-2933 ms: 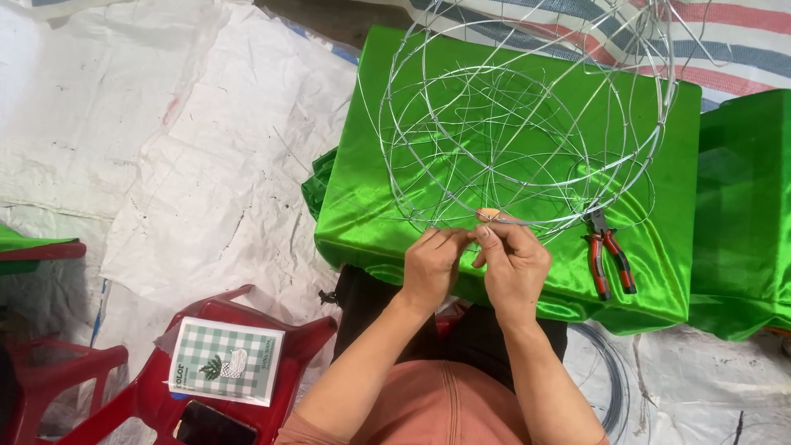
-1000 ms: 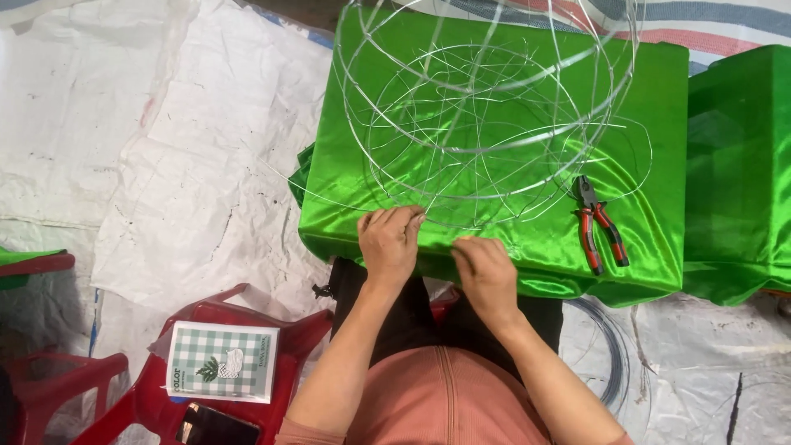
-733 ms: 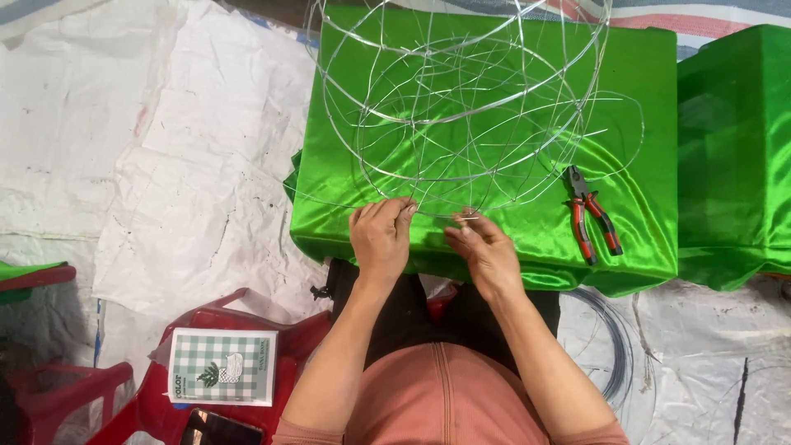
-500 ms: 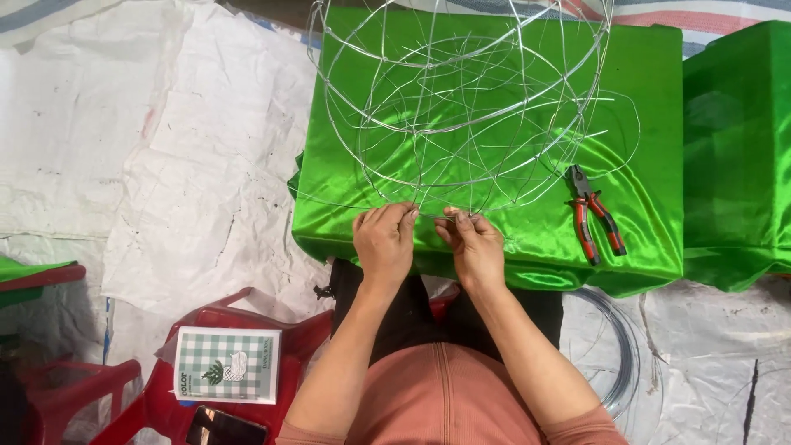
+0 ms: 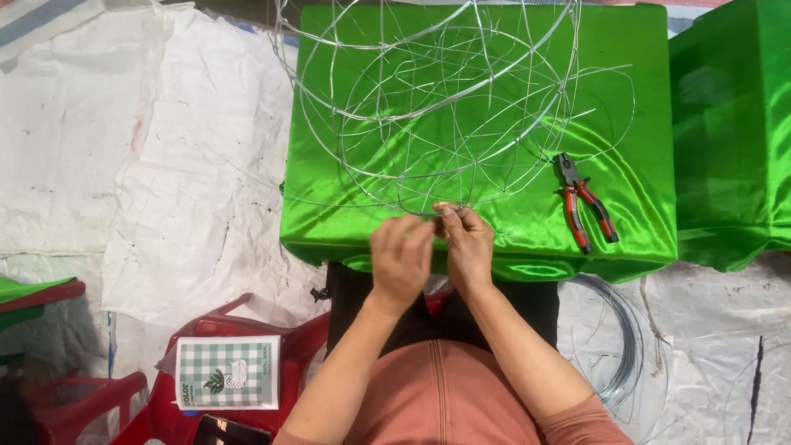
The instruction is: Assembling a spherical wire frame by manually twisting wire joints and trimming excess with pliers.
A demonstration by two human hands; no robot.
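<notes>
A round frame of thin silver wire [image 5: 437, 107] rests on a block covered in shiny green cloth [image 5: 329, 214]. My left hand [image 5: 401, 259] and my right hand [image 5: 466, 243] meet at the frame's near rim, fingers pinched on the wire where it crosses the cloth's front edge. Both hands touch each other there. Red-handled pliers [image 5: 585, 202] lie on the cloth to the right of my right hand, apart from it.
A second green-covered block [image 5: 729, 140] stands at the right. A coil of wire [image 5: 614, 338] lies on the white floor sheet at lower right. Red plastic stools [image 5: 239, 363] stand at lower left, one bearing a checked green-and-white packet [image 5: 228, 372].
My hands were apart on the near rim a second ago. They have come together at one spot on the wire. The view has shifted slightly.
</notes>
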